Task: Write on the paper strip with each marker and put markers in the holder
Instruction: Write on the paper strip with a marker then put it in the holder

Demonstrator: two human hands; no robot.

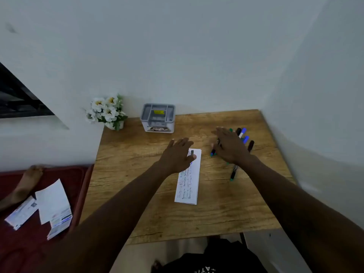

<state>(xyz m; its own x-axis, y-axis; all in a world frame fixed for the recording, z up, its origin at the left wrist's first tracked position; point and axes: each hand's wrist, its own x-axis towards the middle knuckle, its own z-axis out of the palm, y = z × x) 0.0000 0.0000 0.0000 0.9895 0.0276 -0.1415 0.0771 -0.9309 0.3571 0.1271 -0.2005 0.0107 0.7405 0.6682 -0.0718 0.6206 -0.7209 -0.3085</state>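
Observation:
A white paper strip (189, 184) with handwritten lines lies lengthwise on the wooden table (149, 209). My left hand (177, 154) rests flat on its far end, fingers straight. My right hand (230, 146) hovers with spread fingers over a cluster of markers (243, 134) at the right, blue, black and green ones, covering part of them. One green-tipped marker (234, 172) lies nearer me, below my wrist. A blue-tipped marker (212, 152) pokes out left of that hand. The grey holder (158, 117) with compartments stands at the table's far edge.
A small pot of white flowers (107, 112) stands at the far left corner of the table. Walls close in behind and on the right. Left of the table, a red mat (23, 243) holds loose papers (53, 205), and a person's foot rests there.

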